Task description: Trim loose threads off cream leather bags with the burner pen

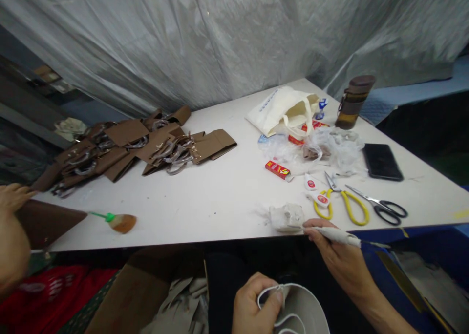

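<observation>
Near the bottom centre, my left hand (256, 304) grips a curled light grey strip (308, 302), thumb pressed on its edge. My right hand (339, 258), at the table's front edge, is closed around a pale, wrapped pen-like tool (335, 235). The tool's left end is beside a whitish wrapped block (287, 218) on the table. Just beyond my right hand lie yellow-handled scissors (346, 202) and black-handled scissors (384, 208). A red small box (278, 170) and small white-and-red items (318, 198) lie farther back.
Brown folded pieces (128, 134) with handles cover the left of the white table (190, 202). A green-tipped bottle (122, 222) lies near another person's hand (14, 197). Behind are a cream bag (274, 109), plastic bags, a brown bottle (353, 104) and a phone (383, 161). Below sits a cardboard box (124, 295).
</observation>
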The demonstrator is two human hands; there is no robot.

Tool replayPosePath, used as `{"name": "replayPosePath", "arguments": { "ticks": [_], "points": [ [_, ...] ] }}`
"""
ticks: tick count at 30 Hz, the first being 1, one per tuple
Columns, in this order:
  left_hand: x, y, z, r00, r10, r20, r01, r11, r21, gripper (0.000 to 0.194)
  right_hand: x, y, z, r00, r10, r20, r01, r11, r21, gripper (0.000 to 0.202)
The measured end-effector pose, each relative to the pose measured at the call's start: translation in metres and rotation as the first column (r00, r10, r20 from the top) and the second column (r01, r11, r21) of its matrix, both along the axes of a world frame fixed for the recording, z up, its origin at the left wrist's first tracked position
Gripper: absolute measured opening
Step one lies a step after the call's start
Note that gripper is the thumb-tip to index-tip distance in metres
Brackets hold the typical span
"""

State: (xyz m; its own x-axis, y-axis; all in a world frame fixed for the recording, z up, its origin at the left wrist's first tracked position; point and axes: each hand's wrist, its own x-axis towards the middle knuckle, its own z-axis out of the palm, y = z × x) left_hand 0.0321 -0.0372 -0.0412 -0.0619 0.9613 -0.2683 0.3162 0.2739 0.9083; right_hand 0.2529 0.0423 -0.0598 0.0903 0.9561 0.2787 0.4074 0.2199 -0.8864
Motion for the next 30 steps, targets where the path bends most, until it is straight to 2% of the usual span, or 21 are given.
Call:
{"name": "replayPosePath", "arguments": {
  "ticks": [8, 15, 21, 25, 28, 30],
  "points": [
    [-0.005, 0.004, -0.011, 1.0, -0.003, 0.012, 0.003, 1.0, -0.024, 0.009, -0.016, 0.015, -0.009, 0.984, 0.101, 0.148, -0.122, 0.983, 0.14, 0.019],
    [-0.007, 0.007, -0.01, 1.0, -0.018, 0.005, 0.018, 0.999, -0.046, 0.013, -0.02, 0.018, -0.007, 0.946, 0.091, 0.31, -0.146, 0.976, 0.161, 0.027],
    [-0.009, 0.006, -0.009, 1.0, -0.003, 0.015, 0.004, 0.998, -0.063, 0.011, -0.024, 0.02, -0.007, 0.909, 0.097, 0.406, -0.192, 0.961, 0.2, 0.024],
    [-0.009, 0.005, -0.005, 1.0, 0.012, 0.006, -0.011, 0.996, -0.093, 0.01, -0.024, 0.019, -0.007, 0.936, 0.103, 0.337, -0.171, 0.969, 0.18, 0.025],
    [-0.008, 0.005, 0.001, 1.0, -0.004, -0.006, 0.003, 0.994, -0.111, 0.011, -0.019, 0.015, -0.005, 0.983, 0.074, 0.166, -0.097, 0.986, 0.138, 0.025],
    [-0.007, 0.005, 0.005, 1.0, -0.015, -0.018, 0.012, 0.992, -0.129, 0.012, -0.017, 0.009, -0.002, 0.999, 0.049, 0.007, -0.049, 0.998, 0.036, 0.029]
  ]
}}
